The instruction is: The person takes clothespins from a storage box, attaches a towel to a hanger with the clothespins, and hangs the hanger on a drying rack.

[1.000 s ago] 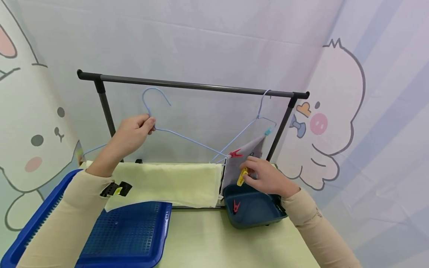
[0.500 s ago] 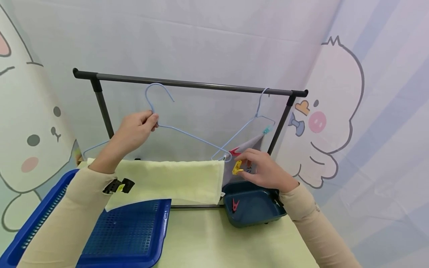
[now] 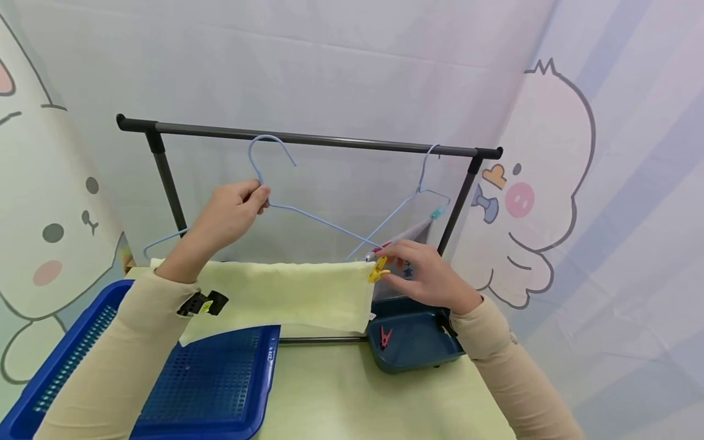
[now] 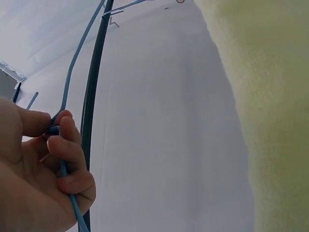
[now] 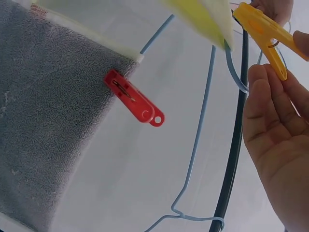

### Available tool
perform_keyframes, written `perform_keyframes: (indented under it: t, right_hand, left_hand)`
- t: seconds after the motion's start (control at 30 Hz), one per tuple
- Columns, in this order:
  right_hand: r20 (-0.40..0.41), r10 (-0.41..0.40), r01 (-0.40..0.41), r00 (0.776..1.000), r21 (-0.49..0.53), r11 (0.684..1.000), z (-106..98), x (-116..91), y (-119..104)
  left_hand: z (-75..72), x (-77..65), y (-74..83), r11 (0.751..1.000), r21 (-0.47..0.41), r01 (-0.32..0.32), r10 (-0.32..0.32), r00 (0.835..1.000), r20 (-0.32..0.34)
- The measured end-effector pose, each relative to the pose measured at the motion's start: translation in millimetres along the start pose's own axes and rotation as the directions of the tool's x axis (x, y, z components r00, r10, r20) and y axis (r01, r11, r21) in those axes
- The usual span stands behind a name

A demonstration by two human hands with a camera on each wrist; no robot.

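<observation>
My left hand (image 3: pixel 228 211) grips a light blue wire hanger (image 3: pixel 324 221) at its neck, just below the hook. The hook overlaps the rack's bar in the head view. A pale yellow towel (image 3: pixel 286 293) hangs folded over the hanger's lower part. At the towel's upper right corner, my right hand (image 3: pixel 423 272) pinches a yellow clothespin (image 3: pixel 378 269) between thumb and fingers. The right wrist view shows this clothespin's nose right by the towel's edge. My left fingers (image 4: pixel 72 150) curl around the hanger wire in the left wrist view.
A dark rack (image 3: pixel 324 140) spans the back. From its right end a second hanger (image 3: pixel 394 215) holds a grey towel (image 5: pixel 53 106) with a red clothespin (image 5: pixel 133 96) and a teal one (image 3: pixel 437 212). Below stand a blue basket (image 3: pixel 266 379) and a dark bin (image 3: pixel 418 360) containing a red clothespin (image 3: pixel 385 336).
My right hand has brought the yellow clothespin up and left to the towel's corner. My left hand has shifted the hanger and towel slightly up and right.
</observation>
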State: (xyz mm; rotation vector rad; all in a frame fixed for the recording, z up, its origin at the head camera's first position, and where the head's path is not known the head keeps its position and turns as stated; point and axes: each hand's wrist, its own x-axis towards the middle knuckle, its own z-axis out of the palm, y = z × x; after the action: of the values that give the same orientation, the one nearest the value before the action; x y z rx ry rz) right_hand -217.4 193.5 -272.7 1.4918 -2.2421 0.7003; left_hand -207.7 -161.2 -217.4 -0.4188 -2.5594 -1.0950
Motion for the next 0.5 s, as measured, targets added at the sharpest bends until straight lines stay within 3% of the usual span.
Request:
perform_keyframes:
  t: [0.5]
  right_hand:
    - [-0.064,-0.015,0.010,0.998,-0.092,0.996,1,11,0]
  left_hand:
    - [7.5,2.2,3.6,0.998,0.031,-0.056,0.056,0.998,0.005]
